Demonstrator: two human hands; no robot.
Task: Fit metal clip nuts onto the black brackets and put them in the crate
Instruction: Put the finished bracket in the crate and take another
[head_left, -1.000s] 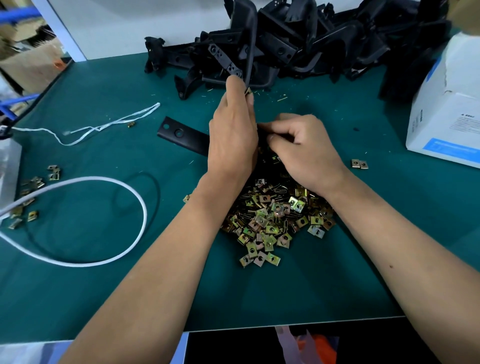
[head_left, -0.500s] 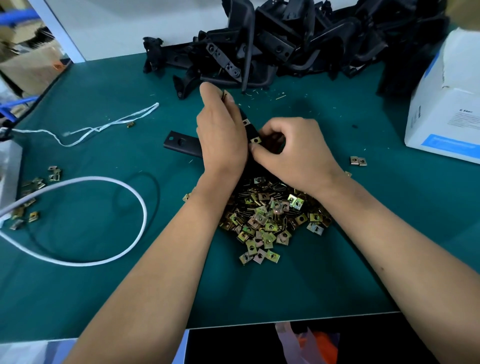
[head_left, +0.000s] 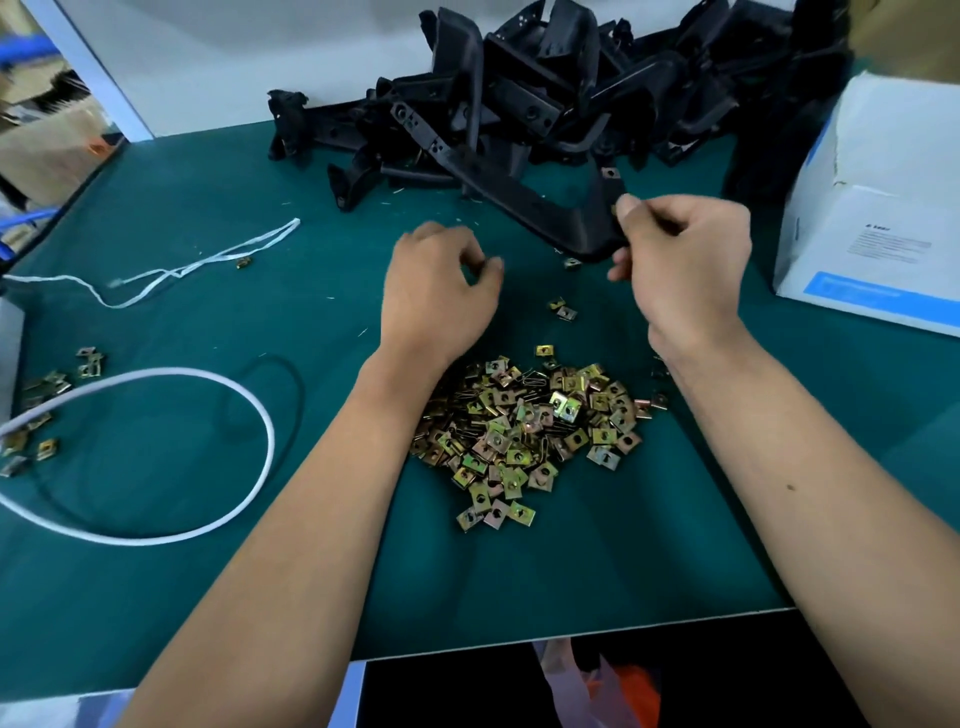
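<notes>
Holding one black bracket (head_left: 566, 218) by its near corner, your right hand (head_left: 685, 270) has thumb and fingers curled round its edge, just beyond the heap of clip nuts (head_left: 530, 426) that serves as your landmark. At least one brass-coloured nut seems to sit on that bracket's far arm, so it looks partly or fully fitted; I cannot tell how many it needs. Your left hand (head_left: 436, 296), also just beyond the heap and to its left, is loosely curled above the green surface (head_left: 260, 571) and appears to hold nothing. Well beyond the heap lies the pile of brackets (head_left: 545, 104), large and seemingly untouched. No crate shows, so nothing visible counts as delivered. Judging by the heap and the pile, most of the work remains. A few stray nuts lie far left of the heap beside a white cord (head_left: 208, 525).
</notes>
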